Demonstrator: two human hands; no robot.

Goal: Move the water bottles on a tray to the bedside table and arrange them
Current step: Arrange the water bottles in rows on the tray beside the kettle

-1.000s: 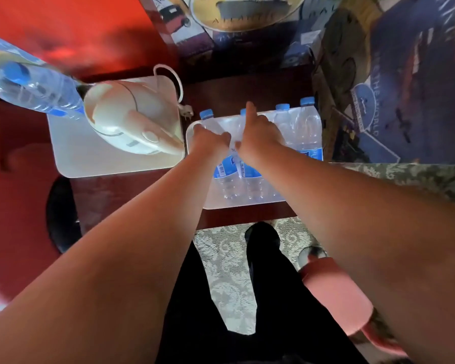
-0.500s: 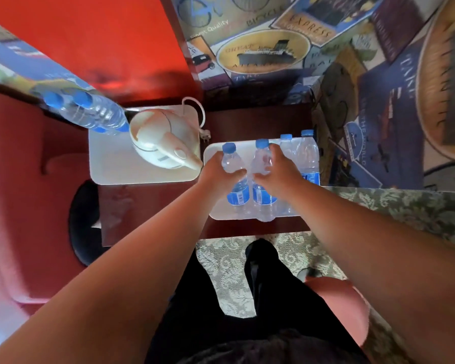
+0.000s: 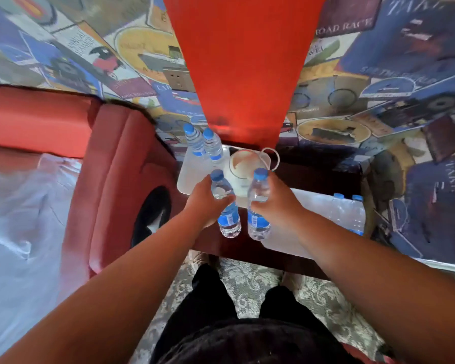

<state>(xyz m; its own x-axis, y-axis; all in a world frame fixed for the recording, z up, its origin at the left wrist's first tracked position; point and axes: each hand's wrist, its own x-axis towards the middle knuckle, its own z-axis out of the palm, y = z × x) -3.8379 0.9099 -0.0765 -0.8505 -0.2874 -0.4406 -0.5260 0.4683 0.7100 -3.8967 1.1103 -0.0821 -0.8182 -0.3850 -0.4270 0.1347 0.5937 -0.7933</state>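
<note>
My left hand (image 3: 205, 203) grips a clear water bottle (image 3: 227, 216) with a blue cap and blue label, held above the dark wooden table (image 3: 323, 177). My right hand (image 3: 276, 203) grips a second bottle (image 3: 258, 219) of the same kind beside it. Both bottles hang upright over the table's front, left of the white tray (image 3: 310, 203). Two bottles (image 3: 351, 214) still stand at the tray's right end. Two more bottles (image 3: 204, 143) stand at the back left on another white tray (image 3: 192, 172).
A cream electric kettle (image 3: 241, 169) with its cord sits on the left tray, just behind the held bottles. A red padded bed frame (image 3: 111, 179) and white bedding lie to the left. A patterned wall and a red panel rise behind the table. Patterned carpet is underfoot.
Both hands have lifted a bottle each off the right tray and carried them up and leftward, toward the kettle tray. The camera has tilted up and turned left.
</note>
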